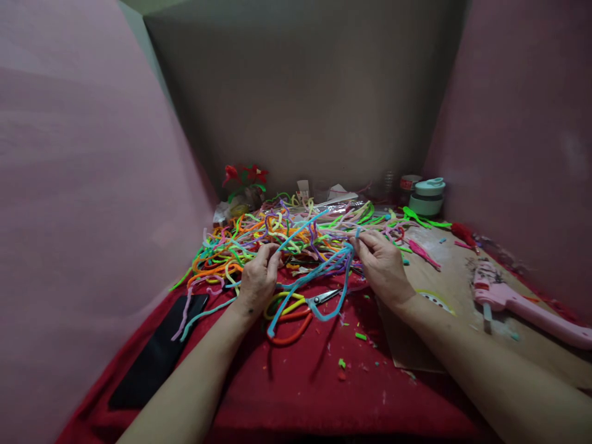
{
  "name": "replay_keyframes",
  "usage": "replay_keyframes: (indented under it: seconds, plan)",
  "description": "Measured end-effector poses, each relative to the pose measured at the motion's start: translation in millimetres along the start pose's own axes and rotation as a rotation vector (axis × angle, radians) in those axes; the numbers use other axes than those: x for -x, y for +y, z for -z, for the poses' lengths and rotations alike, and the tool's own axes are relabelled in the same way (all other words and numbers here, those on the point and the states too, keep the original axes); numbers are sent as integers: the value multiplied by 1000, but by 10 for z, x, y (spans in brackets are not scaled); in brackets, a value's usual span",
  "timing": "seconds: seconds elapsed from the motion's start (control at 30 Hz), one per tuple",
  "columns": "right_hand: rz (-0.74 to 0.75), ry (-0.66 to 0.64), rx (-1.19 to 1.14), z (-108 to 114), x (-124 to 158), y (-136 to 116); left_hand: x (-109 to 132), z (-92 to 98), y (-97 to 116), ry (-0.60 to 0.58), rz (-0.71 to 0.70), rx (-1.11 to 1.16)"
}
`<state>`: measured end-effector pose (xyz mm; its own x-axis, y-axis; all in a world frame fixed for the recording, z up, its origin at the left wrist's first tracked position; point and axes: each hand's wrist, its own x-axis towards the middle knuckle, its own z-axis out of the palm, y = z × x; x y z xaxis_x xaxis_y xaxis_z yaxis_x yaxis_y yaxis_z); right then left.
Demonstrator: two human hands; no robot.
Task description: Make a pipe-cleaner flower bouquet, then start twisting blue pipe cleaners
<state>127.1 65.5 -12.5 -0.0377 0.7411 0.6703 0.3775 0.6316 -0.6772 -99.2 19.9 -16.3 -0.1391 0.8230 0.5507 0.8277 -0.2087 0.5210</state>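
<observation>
My left hand point(259, 277) pinches a light blue pipe cleaner point(303, 232), which slants up and to the right from the fingertips. Between thumb and fingers, my right hand point(382, 265) grips a bundle of bent blue pipe cleaners point(319, 269) near its joined end. Loops and loose ends of this bundle hang down to the left, in front of the scissors point(296, 327). These have one yellow and one red handle and lie on the red cloth point(342, 401). Behind both hands spreads a tangled pile of many-coloured pipe cleaners point(259, 229).
A black flat object point(157, 361) lies at the left. On the right, a pink glue gun point(527, 308) rests on a brown board point(416, 351). At the back stand a mint-green lidded container point(426, 202) and red flowers point(245, 174). Pink walls point(83, 216) rise at both sides.
</observation>
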Motion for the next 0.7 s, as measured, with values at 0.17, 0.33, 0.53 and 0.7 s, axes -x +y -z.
replay_keyframes:
  seconds: [0.17,0.33,0.53,0.7]
  plan:
    - [-92,-29,-83,-33,15,44,1,-8,-16,-2,-24,13]
    - [-96,-102,-86,-64,55,44,15,17,12,72,-110,0]
    - [212,-209,282,-24,160,-107,38,77,50,175,-242,-90]
    - [442,-429,109,-92,266,-114,9,157,134,253,-324,-244]
